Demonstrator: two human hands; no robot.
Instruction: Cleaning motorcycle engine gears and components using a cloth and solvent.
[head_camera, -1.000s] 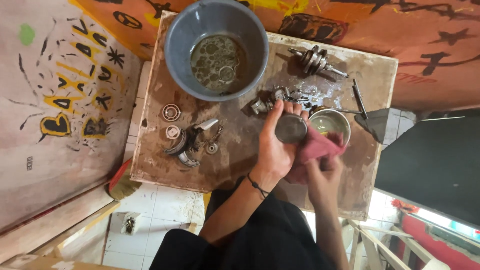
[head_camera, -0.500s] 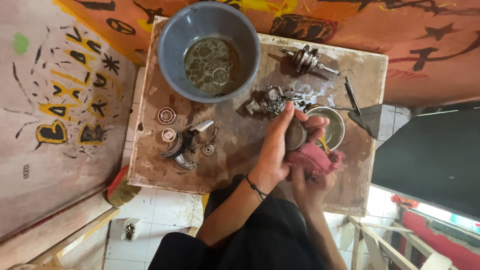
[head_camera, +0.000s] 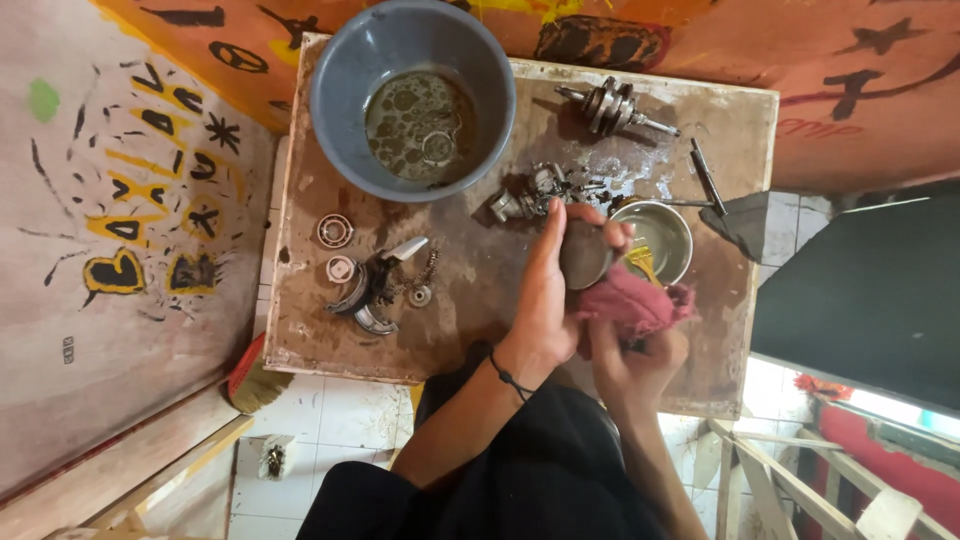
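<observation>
My left hand (head_camera: 548, 290) grips a round dark metal part (head_camera: 583, 254) above the stained wooden table (head_camera: 480, 290). A black band circles that wrist. My right hand (head_camera: 630, 355) holds a red rag (head_camera: 632, 303) pressed against the underside of the part. Just behind the part sits a small metal bowl (head_camera: 662, 235) with a yellow brush in it. Both hands hover over the table's near right portion.
A grey plastic basin (head_camera: 412, 95) of dirty liquid stands at the back left. A crankshaft (head_camera: 612, 106) lies at the back, a cluster of small engine parts (head_camera: 535, 190) mid-table, bearings and rings (head_camera: 365, 275) at the left, a screwdriver (head_camera: 706, 175) at the right.
The hands shifted slightly left in view and the round part turned in my left hand while the rag rubbed beneath it. The view drifted a little.
</observation>
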